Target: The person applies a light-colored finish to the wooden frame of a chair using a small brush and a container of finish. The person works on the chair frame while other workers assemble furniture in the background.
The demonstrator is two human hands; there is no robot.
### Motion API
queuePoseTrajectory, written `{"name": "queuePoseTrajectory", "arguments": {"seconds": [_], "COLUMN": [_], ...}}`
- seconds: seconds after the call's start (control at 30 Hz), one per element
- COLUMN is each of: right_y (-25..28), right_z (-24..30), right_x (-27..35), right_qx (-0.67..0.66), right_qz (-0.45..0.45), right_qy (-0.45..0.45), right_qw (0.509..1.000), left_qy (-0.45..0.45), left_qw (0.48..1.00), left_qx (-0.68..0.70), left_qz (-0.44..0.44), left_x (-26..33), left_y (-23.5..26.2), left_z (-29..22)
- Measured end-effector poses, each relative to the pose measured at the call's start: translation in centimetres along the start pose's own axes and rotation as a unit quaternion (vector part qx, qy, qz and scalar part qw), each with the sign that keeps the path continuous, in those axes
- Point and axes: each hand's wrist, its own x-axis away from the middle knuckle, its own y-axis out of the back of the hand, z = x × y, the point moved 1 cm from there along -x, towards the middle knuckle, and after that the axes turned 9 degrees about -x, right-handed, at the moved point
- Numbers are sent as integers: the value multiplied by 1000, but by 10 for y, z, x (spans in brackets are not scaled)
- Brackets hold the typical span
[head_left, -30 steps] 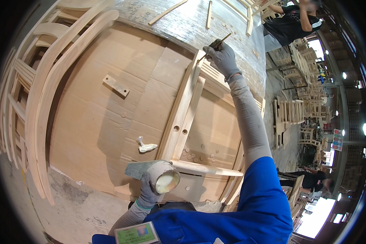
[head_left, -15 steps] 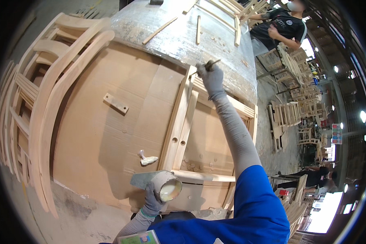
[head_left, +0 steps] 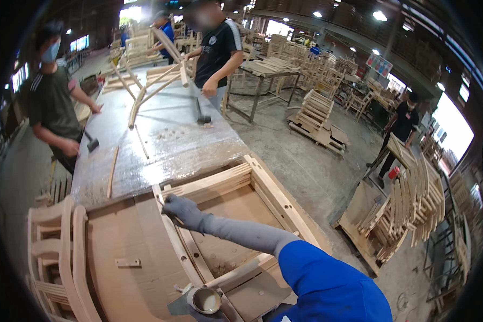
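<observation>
My right hand (head_left: 183,211), in a grey glove on a blue-sleeved arm, reaches forward and pinches a thin brush (head_left: 161,203) against the far end of a pale wooden chair frame (head_left: 263,185). The frame lies flat on a cardboard-covered bench (head_left: 118,236). At the lower edge my left hand (head_left: 181,309), also gloved, grips a small cup of pale glue (head_left: 205,300) just above the frame's near rail. Only part of that hand shows.
Curved chair parts (head_left: 53,257) are stacked at the left, and a small wooden block (head_left: 127,262) lies on the cardboard. Beyond is a plastic-covered table (head_left: 172,142) where people work with hammers (head_left: 91,143). More stacked frames (head_left: 413,204) stand at the right.
The view has tilted up, bringing the hall and the other workers into sight. My right hand stays at the frame's far end with the brush; my left hand still holds the cup.
</observation>
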Motion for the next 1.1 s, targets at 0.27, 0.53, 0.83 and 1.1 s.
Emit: {"name": "queuePoseTrajectory", "arguments": {"seconds": [0.27, 0.53, 0.83, 1.1], "right_y": [121, 192, 182, 176], "right_z": [23, 20, 6, 5], "right_x": [181, 399, 468, 471], "right_qx": [-16, 217, 243, 202], "right_qz": [-41, -136, 17, -59], "right_qy": [-103, -282, -461, -433], "right_qw": [994, 925, 853, 876], "left_qy": [-30, -70, -113, -165], "left_qw": [999, 996, 993, 985], "left_qx": [-37, -47, -29, -20], "left_qz": [14, 21, 1, -54], "left_x": [-4, 10, 45, 88], "left_y": [-53, -108, -116, -63], "left_z": [2, 16, 12, 5]}}
